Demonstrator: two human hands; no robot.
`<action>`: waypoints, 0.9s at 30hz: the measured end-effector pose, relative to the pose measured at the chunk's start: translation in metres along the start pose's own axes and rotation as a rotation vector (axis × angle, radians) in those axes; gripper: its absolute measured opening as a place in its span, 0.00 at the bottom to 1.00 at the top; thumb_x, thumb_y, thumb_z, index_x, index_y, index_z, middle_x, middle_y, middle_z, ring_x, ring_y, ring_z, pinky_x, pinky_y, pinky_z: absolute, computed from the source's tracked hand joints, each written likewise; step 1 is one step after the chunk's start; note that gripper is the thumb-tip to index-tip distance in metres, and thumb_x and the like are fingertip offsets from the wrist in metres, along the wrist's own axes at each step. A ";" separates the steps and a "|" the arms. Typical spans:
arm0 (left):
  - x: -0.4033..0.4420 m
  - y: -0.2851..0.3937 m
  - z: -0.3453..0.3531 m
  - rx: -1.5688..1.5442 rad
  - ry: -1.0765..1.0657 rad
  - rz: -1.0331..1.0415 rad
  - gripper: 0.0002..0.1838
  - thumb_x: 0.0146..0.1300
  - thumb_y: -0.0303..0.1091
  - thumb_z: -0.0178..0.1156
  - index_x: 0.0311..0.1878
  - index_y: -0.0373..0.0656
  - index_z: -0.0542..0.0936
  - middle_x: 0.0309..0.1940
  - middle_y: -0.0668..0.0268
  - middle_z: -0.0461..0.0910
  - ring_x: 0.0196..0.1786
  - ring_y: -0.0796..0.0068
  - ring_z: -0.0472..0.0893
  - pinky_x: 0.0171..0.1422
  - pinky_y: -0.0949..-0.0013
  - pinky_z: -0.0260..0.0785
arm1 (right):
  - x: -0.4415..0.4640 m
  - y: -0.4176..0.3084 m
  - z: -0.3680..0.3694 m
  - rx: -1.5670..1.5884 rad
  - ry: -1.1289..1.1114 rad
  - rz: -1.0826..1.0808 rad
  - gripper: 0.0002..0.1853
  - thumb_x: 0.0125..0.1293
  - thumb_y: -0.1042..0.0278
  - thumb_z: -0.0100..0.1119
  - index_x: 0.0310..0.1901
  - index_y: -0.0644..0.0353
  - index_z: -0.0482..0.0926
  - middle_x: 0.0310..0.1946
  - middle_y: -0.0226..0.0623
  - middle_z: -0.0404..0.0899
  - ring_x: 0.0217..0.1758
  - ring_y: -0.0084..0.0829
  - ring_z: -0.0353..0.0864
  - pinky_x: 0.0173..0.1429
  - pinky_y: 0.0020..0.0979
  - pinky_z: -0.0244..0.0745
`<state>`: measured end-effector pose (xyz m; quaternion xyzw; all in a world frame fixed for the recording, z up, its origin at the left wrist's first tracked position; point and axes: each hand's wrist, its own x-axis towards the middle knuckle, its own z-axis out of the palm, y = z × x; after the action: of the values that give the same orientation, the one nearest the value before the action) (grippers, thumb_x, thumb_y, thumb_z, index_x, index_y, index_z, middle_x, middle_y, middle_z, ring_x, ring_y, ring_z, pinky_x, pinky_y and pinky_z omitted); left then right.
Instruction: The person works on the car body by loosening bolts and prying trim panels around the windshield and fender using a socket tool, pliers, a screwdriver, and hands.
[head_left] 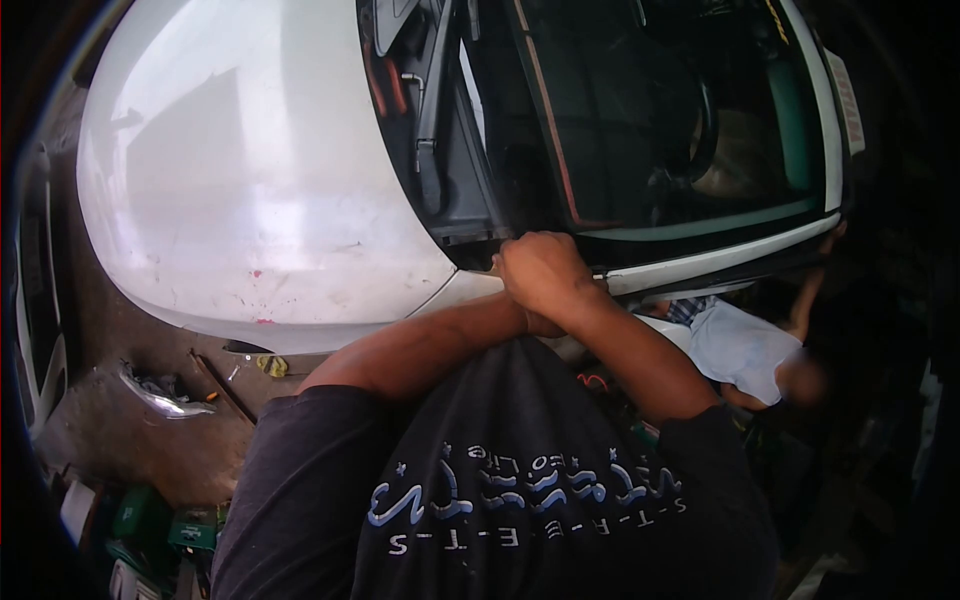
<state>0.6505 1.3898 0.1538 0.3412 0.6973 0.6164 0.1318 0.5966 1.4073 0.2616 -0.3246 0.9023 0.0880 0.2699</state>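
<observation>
Both hands meet at the lower corner of the windshield (640, 120) of a white car. My right hand (545, 268) lies on top, its fingers curled down at the cowl edge. Whatever those fingers grip is hidden. Beneath the right wrist, my left hand (541, 325) is mostly covered, and its fingers do not show. A white fender corner (465, 290) is close to both hands. Just above them is the black cowl panel (465, 190) with a wiper arm (432, 120).
The white hood (250, 170) fills the upper left. A metal L-shaped handle (412, 80) shows near the cowl. Another person (745, 345) in a light shirt is at the car's side. On the floor lie a headlight (165, 392), a rod (222, 385) and green crates (140, 520).
</observation>
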 end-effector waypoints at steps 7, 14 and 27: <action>0.008 0.000 0.000 -0.022 0.013 0.011 0.24 0.79 0.47 0.56 0.71 0.46 0.80 0.68 0.57 0.81 0.74 0.61 0.77 0.81 0.54 0.64 | 0.006 0.003 0.003 -0.028 0.035 -0.041 0.13 0.66 0.66 0.59 0.43 0.64 0.88 0.38 0.51 0.91 0.45 0.51 0.92 0.53 0.48 0.86; 0.005 0.002 -0.003 -0.024 0.024 0.016 0.24 0.79 0.46 0.56 0.71 0.46 0.80 0.68 0.57 0.81 0.74 0.60 0.77 0.80 0.54 0.65 | 0.001 0.000 0.010 -0.126 0.175 -0.027 0.13 0.64 0.64 0.60 0.34 0.61 0.91 0.36 0.52 0.91 0.45 0.50 0.92 0.53 0.48 0.85; -0.002 0.006 -0.003 -0.016 0.049 0.024 0.23 0.79 0.45 0.56 0.70 0.45 0.80 0.68 0.57 0.81 0.74 0.60 0.77 0.80 0.54 0.65 | 0.005 -0.010 0.004 -0.273 0.098 -0.120 0.13 0.62 0.63 0.60 0.38 0.58 0.92 0.41 0.45 0.92 0.47 0.49 0.92 0.52 0.48 0.84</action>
<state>0.6517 1.3865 0.1597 0.3334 0.6912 0.6317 0.1098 0.6013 1.3982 0.2551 -0.4153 0.8731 0.1775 0.1835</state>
